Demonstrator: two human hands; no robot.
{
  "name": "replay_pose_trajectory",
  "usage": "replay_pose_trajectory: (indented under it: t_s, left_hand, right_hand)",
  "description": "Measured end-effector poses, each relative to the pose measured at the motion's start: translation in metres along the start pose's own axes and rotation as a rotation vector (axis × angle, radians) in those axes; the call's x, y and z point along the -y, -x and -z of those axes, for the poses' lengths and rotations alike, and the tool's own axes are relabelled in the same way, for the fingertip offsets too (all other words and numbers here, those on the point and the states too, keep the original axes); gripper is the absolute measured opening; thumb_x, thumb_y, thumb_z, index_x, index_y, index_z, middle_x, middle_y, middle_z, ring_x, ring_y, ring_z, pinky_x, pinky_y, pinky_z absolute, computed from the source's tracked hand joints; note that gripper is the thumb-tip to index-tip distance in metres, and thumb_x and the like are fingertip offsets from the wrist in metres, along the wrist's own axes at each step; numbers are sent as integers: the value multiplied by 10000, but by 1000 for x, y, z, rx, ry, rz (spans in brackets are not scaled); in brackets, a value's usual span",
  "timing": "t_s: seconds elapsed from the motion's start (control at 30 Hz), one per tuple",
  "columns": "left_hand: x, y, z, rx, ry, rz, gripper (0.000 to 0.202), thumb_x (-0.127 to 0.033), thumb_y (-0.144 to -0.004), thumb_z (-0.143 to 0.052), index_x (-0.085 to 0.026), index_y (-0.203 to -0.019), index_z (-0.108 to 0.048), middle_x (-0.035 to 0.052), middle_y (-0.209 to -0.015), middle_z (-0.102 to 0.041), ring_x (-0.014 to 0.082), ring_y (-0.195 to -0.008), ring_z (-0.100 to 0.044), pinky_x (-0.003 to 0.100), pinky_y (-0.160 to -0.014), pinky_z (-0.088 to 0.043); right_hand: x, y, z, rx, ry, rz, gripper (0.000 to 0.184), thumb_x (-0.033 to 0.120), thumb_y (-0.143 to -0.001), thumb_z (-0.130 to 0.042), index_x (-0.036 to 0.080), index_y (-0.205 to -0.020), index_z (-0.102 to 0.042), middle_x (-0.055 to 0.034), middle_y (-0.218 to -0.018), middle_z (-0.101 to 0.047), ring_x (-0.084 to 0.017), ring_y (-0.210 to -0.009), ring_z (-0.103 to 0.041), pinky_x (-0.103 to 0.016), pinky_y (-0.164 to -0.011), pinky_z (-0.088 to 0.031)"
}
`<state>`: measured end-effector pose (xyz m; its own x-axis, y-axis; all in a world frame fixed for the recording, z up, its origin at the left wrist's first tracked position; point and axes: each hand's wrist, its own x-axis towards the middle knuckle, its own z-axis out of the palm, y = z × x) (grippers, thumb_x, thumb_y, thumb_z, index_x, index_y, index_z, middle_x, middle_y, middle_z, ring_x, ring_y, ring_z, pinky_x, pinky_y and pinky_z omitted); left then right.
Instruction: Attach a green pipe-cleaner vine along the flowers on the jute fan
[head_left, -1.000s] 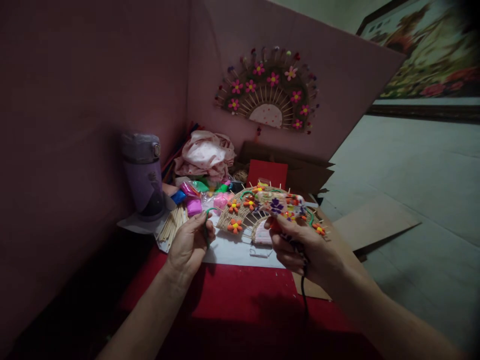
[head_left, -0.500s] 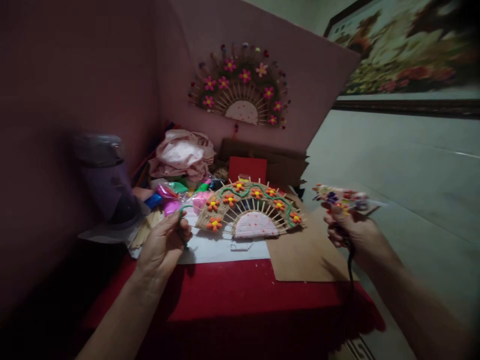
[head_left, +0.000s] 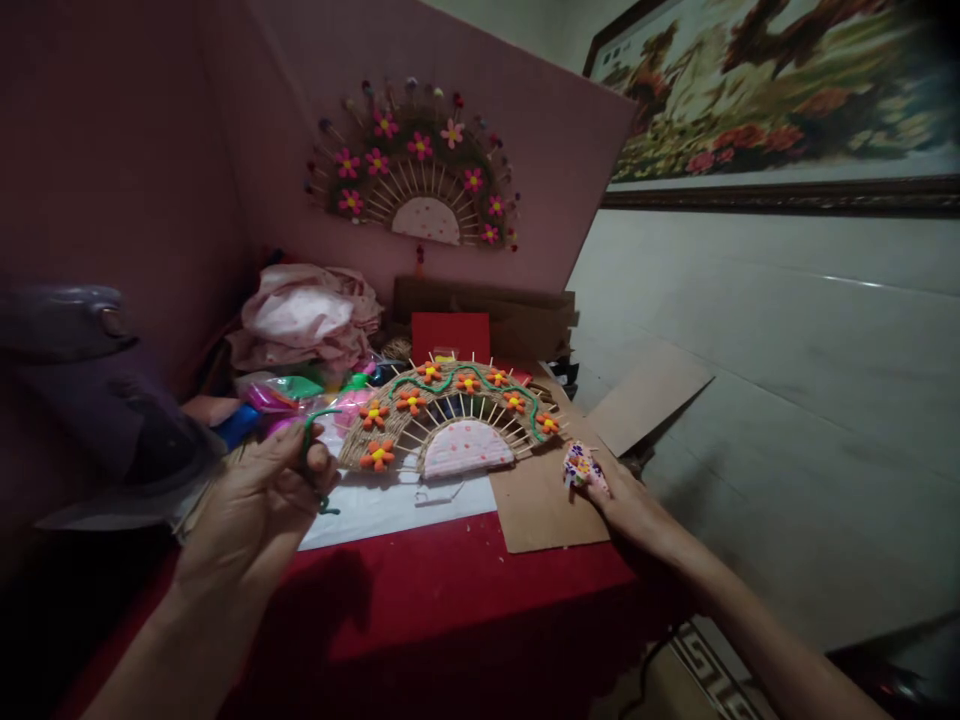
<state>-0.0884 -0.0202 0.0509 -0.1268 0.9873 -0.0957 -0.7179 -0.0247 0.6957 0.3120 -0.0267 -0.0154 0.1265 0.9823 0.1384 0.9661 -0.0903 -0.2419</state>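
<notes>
At the left, my left hand (head_left: 259, 490) is closed on a thin green cord (head_left: 321, 413); one end sticks up past the thumb and another piece hangs below the fingers. My right hand (head_left: 611, 500) grips a glue gun (head_left: 582, 468) with a colourful flower pattern, low over the brown cardboard (head_left: 551, 515); whether it touches the board I cannot tell. Between the hands stands a half-round twine fan (head_left: 450, 400) on thin sticks, with orange flowers, a wavy green cord along its band and a pink dotted half-circle (head_left: 466, 448) at its base.
A similar fan with pink flowers (head_left: 420, 170) hangs on the wall board. Bright packets (head_left: 274, 397), a bundle of pink cloth (head_left: 304, 315) and a purple flask (head_left: 105, 400) stand left. White paper (head_left: 375, 515) lies on the red tablecloth (head_left: 450, 585). A black cable (head_left: 645, 665) hangs at the right.
My right hand has brought the glue gun down and inward from the right, to the cardboard. My left hand still holds the green cord. The view has turned to the right.
</notes>
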Motion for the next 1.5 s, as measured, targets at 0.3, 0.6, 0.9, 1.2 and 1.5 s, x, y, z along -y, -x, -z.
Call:
replay_pose_trajectory:
  t_s: [0.3,0.6,0.9,1.2,1.5]
  left_hand:
    - [38,12,-31,181,-87,149,100,-196,-738,-654,-109,-772,-619,18,-576,-573,77,-491,-502,162,-446,-400]
    - [57,15,-36,348,-229,206,200,-305,-727,-688,-122,-755,-612,1,-544,-569,62,-480,-470,167,-478,-349]
    - [52,9,-32,354,-392,105,228,-356,-727,-680,-143,-725,-603,-4,-548,-584,71,-493,-461,187,-487,-335]
    - [47,3,-29,251,-683,-102,229,-358,-702,-683,-141,-755,-637,-16,-555,-569,80,-489,-465,192,-447,-347]
    - [50,-7,-21,221,-683,-169,212,-332,-728,-673,-144,-808,-614,-2,-625,-592,108,-567,-531,207,-474,-408]
  right_hand:
    - [80,8,46,-146,-251,328,263,350,-880,-477,209,-1004,-660,-92,-1007,-654,-230,-910,-607,-339,-760,-464]
    - [178,1,55,11,-809,670,156,207,-854,-551,212,-932,-686,-40,-902,-663,-150,-836,-598,-297,-755,-466]
    - [182,-19,49,355,-1020,310,264,398,-833,-555,157,-772,-642,-6,-621,-570,-98,-527,-494,-222,-466,-376]
    - [197,-34,27,849,-1389,191,338,445,-691,-724,132,-721,-600,1,-667,-533,-55,-514,-437,-190,-454,-367]
    - [213,-45,15,851,-1401,126,269,348,-662,-761,144,-709,-591,27,-629,-524,-59,-537,-462,-199,-496,-356]
